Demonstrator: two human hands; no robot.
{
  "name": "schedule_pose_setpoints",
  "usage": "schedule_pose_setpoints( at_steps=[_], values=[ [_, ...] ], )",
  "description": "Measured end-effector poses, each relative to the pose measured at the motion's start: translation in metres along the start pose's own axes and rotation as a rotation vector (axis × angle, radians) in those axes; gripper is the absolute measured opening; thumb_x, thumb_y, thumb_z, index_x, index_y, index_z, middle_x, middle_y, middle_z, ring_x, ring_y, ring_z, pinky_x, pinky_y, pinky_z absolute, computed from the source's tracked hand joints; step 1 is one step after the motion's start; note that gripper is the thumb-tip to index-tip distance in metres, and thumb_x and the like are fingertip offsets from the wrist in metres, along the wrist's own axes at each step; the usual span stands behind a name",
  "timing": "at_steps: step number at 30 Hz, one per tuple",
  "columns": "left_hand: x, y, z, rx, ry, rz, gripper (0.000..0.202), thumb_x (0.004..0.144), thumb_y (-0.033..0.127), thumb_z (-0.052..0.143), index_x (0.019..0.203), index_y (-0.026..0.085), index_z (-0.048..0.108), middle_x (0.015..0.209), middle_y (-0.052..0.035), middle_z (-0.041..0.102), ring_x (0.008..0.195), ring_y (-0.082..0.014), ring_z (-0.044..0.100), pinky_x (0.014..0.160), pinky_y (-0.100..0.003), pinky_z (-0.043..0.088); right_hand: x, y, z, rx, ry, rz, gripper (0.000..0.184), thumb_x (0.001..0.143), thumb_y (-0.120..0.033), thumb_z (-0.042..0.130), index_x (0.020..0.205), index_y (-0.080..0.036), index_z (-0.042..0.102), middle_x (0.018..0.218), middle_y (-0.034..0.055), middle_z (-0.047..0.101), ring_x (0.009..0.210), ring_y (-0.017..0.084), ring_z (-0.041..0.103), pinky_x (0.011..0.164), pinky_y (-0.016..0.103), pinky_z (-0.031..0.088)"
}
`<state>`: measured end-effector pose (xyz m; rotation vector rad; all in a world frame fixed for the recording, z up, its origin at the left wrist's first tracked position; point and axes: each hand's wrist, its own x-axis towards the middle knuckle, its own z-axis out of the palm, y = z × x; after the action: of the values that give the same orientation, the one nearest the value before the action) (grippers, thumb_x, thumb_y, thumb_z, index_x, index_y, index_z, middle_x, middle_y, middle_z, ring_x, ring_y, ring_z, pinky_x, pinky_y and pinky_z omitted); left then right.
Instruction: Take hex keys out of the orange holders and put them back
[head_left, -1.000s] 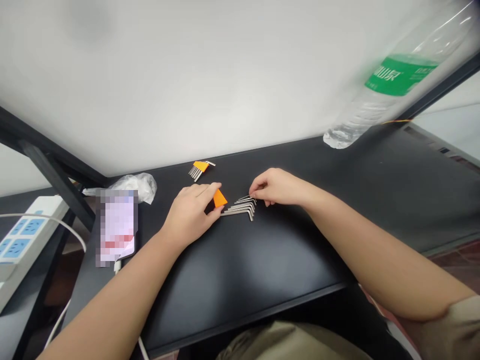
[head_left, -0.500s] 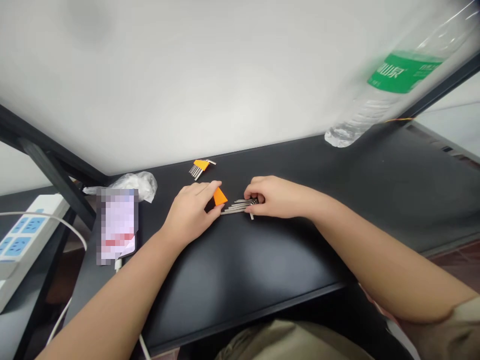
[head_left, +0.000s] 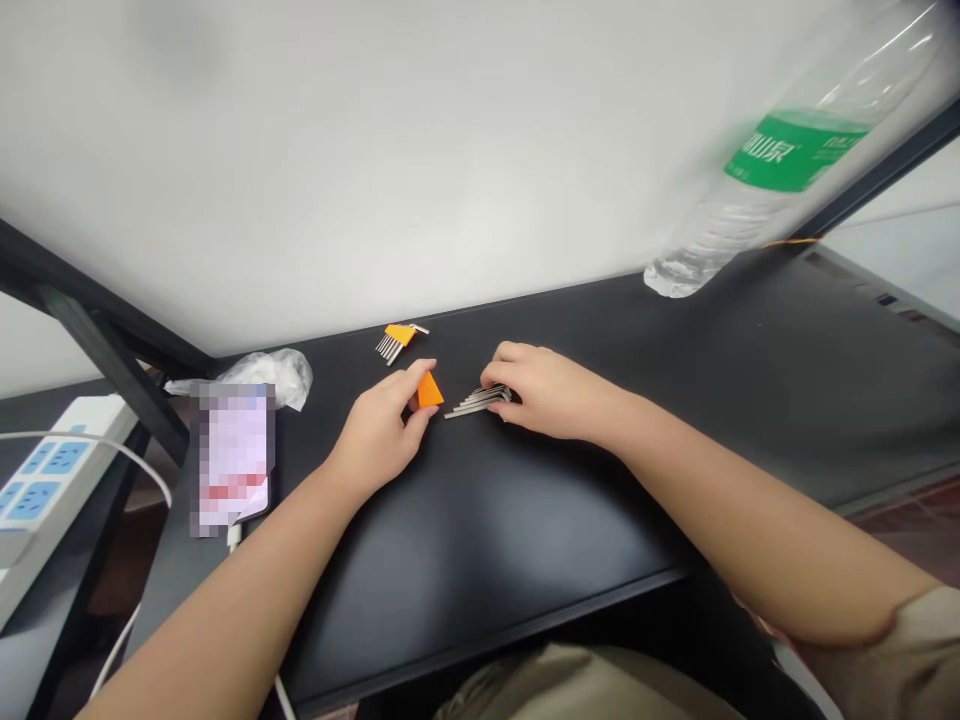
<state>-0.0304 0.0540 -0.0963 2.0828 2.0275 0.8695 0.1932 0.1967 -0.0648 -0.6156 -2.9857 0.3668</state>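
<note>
Between the thumb and fingers of my left hand is an orange hex key holder. My right hand is closed on the bent ends of several silver hex keys, fanned side by side with their long arms toward the left. A small gap separates the key tips from the holder. Behind my left hand, a second orange holder lies on the black tabletop with several keys fitted in it.
A phone with a blurred screen and a crumpled clear plastic bag lie at left. Beyond the table's left frame is a white power strip with a cable. A green-labelled water bottle stands at the back right.
The orange holder has come away leftward from the key tips. In my right hand the keys now lie more evenly aligned; the short arm that pointed down toward me no longer sticks out.
</note>
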Motion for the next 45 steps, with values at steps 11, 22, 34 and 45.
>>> schedule_pose_setpoints(
  at_steps=[11, 22, 34, 45],
  values=[
    [0.003, 0.000, 0.000, -0.307, -0.008, -0.185, 0.046, 0.090, 0.023, 0.063, 0.136, 0.024, 0.061, 0.094, -0.0003, 0.070, 0.086, -0.0158, 0.067, 0.091, -0.033, 0.054, 0.000, -0.008, 0.001, 0.009, -0.048, -0.074, 0.007, 0.086, -0.012, 0.059, 0.084, -0.016, 0.064, 0.091, 0.0072, 0.063, 0.081, 0.018, 0.057, 0.072, 0.029, 0.040],
    [0.002, 0.004, -0.003, -0.347, -0.030, -0.213, 0.050, 0.091, 0.025, 0.063, 0.141, 0.025, 0.056, 0.094, -0.0009, 0.071, 0.087, -0.0171, 0.068, 0.092, -0.036, 0.053, -0.004, 0.005, -0.014, 0.289, 0.260, -0.266, 0.024, 0.101, -0.018, 0.051, 0.103, -0.019, 0.075, 0.103, 0.0080, 0.069, 0.089, 0.017, 0.063, 0.081, 0.029, 0.048],
    [0.002, 0.004, -0.003, -0.416, -0.057, -0.175, 0.051, 0.093, 0.025, 0.063, 0.143, 0.026, 0.054, 0.097, -0.0016, 0.072, 0.090, -0.0169, 0.068, 0.092, -0.034, 0.053, -0.004, 0.006, -0.018, 0.394, 0.280, -0.208, 0.023, 0.100, -0.022, 0.054, 0.101, -0.020, 0.077, 0.101, 0.0073, 0.070, 0.086, 0.017, 0.065, 0.079, 0.029, 0.050],
    [-0.002, 0.014, -0.001, -0.394, -0.102, -0.045, 0.048, 0.092, 0.029, 0.067, 0.139, 0.022, 0.058, 0.107, -0.0031, 0.075, 0.089, -0.0153, 0.071, 0.089, -0.030, 0.058, 0.008, -0.014, 0.009, 1.021, -0.074, 0.064, 0.026, 0.093, -0.031, 0.064, 0.114, -0.016, 0.069, 0.092, 0.0054, 0.072, 0.076, 0.015, 0.071, 0.073, 0.028, 0.059]
  ],
)
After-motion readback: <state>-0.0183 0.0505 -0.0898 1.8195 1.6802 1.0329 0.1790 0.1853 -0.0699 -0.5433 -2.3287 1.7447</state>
